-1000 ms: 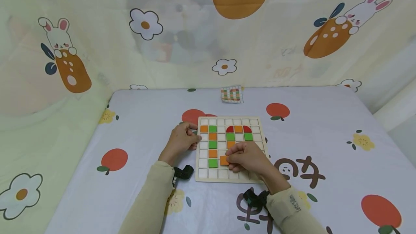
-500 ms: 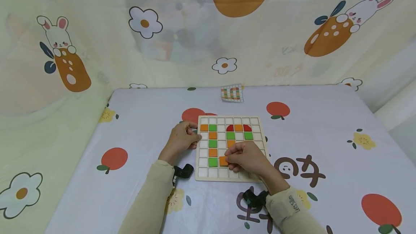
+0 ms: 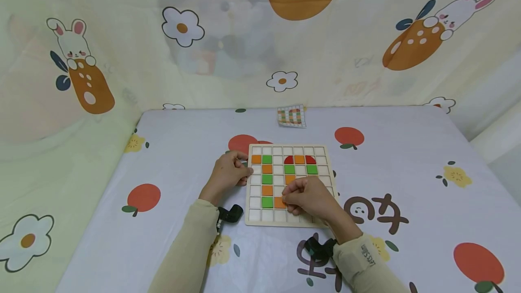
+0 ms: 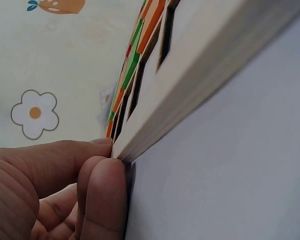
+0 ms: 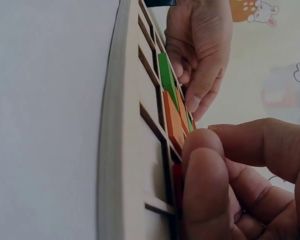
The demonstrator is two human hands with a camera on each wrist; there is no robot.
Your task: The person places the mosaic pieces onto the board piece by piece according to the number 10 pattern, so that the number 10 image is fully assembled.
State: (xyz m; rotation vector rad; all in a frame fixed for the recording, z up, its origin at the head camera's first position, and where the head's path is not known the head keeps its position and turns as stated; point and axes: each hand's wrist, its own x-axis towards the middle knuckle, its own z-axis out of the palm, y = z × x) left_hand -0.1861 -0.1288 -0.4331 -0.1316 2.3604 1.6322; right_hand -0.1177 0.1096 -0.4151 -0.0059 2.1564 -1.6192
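Note:
In the head view a wooden grid board (image 3: 254, 215) lies on the table, with green and orange square tiles and red quarter-round pieces in some cells. My left hand (image 3: 229, 173) holds the board's left edge, its index finger and thumb at the rim in the left wrist view. Over the lower middle, my right hand (image 3: 311, 196) has thumb and fingertips at the right side of an orange tile (image 3: 279, 202), beside a green tile (image 3: 267, 202). The right wrist view shows a red piece (image 5: 177, 182) next to those fingers, partly hidden. My right hand covers several cells.
Behind the board, a small printed pattern card (image 3: 291, 116) lies near the table's back edge. A patterned cloth covers the table (image 3: 187, 148), and a printed curtain (image 3: 228, 58) hangs behind and at the sides. Each wrist wears a black camera (image 3: 231, 214).
The orange tile in my right hand has shifted slightly left and lies flatter, level with the green tile beside it. My left hand stays at the board's edge.

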